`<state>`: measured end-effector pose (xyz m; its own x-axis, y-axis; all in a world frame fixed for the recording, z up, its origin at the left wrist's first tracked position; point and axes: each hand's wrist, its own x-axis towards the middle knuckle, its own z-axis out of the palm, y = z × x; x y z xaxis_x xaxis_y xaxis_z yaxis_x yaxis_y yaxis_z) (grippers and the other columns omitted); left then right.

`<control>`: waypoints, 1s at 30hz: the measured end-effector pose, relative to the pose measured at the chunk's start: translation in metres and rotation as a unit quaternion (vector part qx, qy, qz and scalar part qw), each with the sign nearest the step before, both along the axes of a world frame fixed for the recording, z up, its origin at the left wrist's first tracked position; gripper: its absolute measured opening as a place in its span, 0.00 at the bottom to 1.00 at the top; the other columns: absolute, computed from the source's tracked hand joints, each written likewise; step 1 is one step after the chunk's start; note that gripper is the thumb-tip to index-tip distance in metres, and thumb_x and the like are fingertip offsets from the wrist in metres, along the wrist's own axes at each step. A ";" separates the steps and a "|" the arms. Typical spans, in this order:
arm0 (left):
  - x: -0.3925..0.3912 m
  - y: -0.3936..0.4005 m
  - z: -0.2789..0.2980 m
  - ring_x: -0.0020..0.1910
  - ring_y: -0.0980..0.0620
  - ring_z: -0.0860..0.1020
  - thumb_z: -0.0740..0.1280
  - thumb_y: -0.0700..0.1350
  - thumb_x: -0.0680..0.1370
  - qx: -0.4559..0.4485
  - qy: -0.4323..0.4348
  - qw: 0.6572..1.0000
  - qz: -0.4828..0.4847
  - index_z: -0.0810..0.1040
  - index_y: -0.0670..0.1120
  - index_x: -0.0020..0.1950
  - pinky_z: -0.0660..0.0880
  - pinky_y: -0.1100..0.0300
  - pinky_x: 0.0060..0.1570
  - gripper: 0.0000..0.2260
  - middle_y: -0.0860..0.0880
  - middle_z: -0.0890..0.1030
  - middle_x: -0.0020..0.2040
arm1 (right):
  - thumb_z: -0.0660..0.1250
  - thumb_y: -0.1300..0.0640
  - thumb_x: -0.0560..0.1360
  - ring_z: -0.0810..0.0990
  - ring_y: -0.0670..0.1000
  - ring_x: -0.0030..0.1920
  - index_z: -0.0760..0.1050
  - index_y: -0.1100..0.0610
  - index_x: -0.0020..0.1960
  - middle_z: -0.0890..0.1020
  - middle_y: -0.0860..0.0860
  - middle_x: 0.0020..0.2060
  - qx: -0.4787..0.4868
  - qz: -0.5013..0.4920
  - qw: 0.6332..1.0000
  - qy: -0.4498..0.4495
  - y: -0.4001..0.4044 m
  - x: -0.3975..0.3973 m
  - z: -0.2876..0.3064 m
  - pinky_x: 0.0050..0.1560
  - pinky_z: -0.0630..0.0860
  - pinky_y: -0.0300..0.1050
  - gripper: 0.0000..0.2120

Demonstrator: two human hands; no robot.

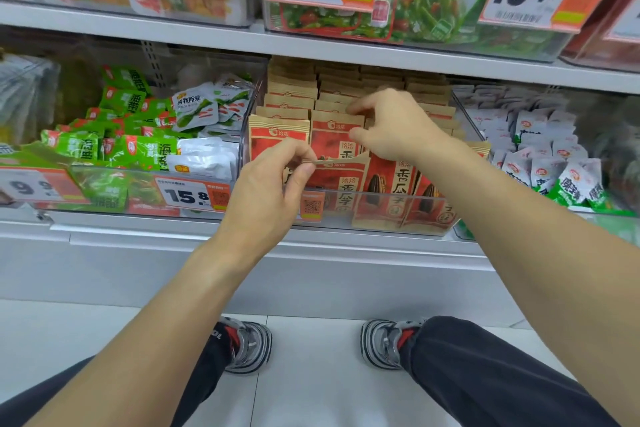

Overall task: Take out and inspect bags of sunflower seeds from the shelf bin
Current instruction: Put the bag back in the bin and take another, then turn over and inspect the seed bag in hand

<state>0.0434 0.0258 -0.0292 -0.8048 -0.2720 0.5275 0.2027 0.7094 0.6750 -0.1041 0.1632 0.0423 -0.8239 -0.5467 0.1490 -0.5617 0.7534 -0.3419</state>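
A clear shelf bin (377,198) holds several rows of red and tan sunflower seed bags (332,135) standing upright. My left hand (273,180) pinches the top edge of one front bag (341,172), which tilts toward me at the bin's front left. My right hand (391,125) hovers over the middle rows, fingers curled with thumb and forefinger around the top of an upright bag (337,125). Whether it grips that bag is unclear.
A bin of green and white snack packs (138,146) stands to the left, and a bin of white and green packets (540,156) to the right. Price tags (192,196) hang on the bin fronts. An upper shelf (311,45) overhangs closely. My shoes rest on the tiled floor below.
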 end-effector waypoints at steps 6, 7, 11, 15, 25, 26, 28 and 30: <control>0.004 0.002 -0.005 0.54 0.54 0.75 0.66 0.42 0.82 -0.034 0.008 0.999 0.023 0.78 0.47 0.57 0.70 0.63 0.55 0.05 0.53 0.78 0.53 | 0.71 0.52 0.78 0.75 0.51 0.55 0.77 0.49 0.47 0.78 0.43 0.43 -0.073 0.036 0.996 0.028 0.005 0.010 -0.002 0.66 0.70 0.58 0.04; 0.005 0.002 -0.005 0.56 0.54 0.75 0.65 0.43 0.83 -0.029 0.011 0.999 0.028 0.79 0.47 0.58 0.70 0.63 0.56 0.06 0.53 0.78 0.54 | 0.70 0.52 0.80 0.75 0.50 0.55 0.76 0.50 0.49 0.78 0.43 0.43 -0.090 0.044 0.994 0.031 0.008 0.014 -0.002 0.63 0.70 0.53 0.03; 0.009 0.006 -0.002 0.60 0.54 0.76 0.64 0.45 0.83 -0.009 0.013 0.999 0.038 0.78 0.47 0.64 0.72 0.60 0.60 0.10 0.53 0.78 0.58 | 0.68 0.55 0.81 0.78 0.47 0.44 0.75 0.52 0.50 0.79 0.43 0.40 -0.203 0.085 0.973 0.074 0.021 0.031 0.005 0.48 0.75 0.47 0.03; 0.015 0.013 0.009 0.60 0.55 0.76 0.64 0.44 0.83 0.071 0.036 0.995 0.065 0.75 0.46 0.67 0.74 0.57 0.61 0.12 0.52 0.78 0.60 | 0.68 0.62 0.80 0.78 0.43 0.40 0.75 0.57 0.51 0.77 0.41 0.41 -0.365 0.127 0.908 0.161 0.032 0.049 0.024 0.42 0.78 0.44 0.03; 0.054 0.023 0.043 0.40 0.53 0.81 0.61 0.37 0.81 0.439 -0.001 0.898 -0.023 0.81 0.41 0.52 0.78 0.63 0.40 0.09 0.47 0.84 0.43 | 0.72 0.63 0.78 0.82 0.45 0.37 0.71 0.57 0.58 0.83 0.49 0.37 -0.521 0.109 0.846 0.026 0.061 0.098 0.042 0.39 0.79 0.46 0.13; 0.062 0.024 0.041 0.40 0.50 0.82 0.60 0.42 0.81 0.487 -0.042 0.870 -0.070 0.81 0.40 0.52 0.79 0.61 0.40 0.11 0.44 0.84 0.43 | 0.73 0.62 0.77 0.83 0.48 0.37 0.71 0.55 0.57 0.84 0.50 0.36 -0.510 0.099 0.854 -0.020 0.063 0.102 0.033 0.39 0.81 0.48 0.14; 0.076 0.031 0.030 0.41 0.48 0.83 0.60 0.52 0.79 0.523 -0.119 0.833 -0.132 0.82 0.41 0.54 0.80 0.57 0.41 0.18 0.42 0.85 0.45 | 0.75 0.62 0.75 0.85 0.52 0.37 0.72 0.51 0.55 0.85 0.52 0.36 -0.478 0.076 0.867 -0.118 0.068 0.111 0.009 0.37 0.82 0.51 0.15; 0.087 0.048 0.012 0.42 0.47 0.84 0.61 0.56 0.76 0.503 -0.179 0.835 -0.130 0.84 0.46 0.53 0.81 0.54 0.42 0.19 0.42 0.86 0.48 | 0.77 0.58 0.72 0.87 0.56 0.40 0.73 0.52 0.55 0.86 0.59 0.38 -0.445 0.043 0.865 -0.227 0.071 0.126 -0.023 0.39 0.83 0.54 0.16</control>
